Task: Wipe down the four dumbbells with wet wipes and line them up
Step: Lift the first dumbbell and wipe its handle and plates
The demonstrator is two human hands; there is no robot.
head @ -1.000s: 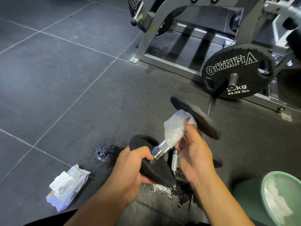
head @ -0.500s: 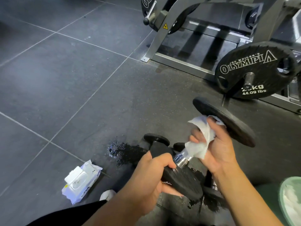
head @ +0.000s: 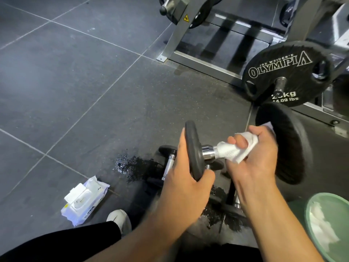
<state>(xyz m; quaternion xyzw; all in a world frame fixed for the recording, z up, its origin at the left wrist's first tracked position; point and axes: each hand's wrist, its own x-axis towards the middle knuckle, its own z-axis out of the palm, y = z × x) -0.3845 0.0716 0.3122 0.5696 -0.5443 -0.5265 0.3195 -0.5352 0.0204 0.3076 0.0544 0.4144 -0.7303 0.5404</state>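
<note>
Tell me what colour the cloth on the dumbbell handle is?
White: the crumpled wet wipe the right hand grips round the black dumbbell. Head view shows it best.

The black weight plate reads "JOE WEIDER'S OLYMPIA", with "kg" and a partly hidden "4.09 lbs" lower down. A yellow warning triangle marks the grey machine frame.

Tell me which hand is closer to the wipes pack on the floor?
Left. The left hand grips the dumbbell plate, right of the wipes pack; the right hand, gripping a wipe, is farther right.
</note>
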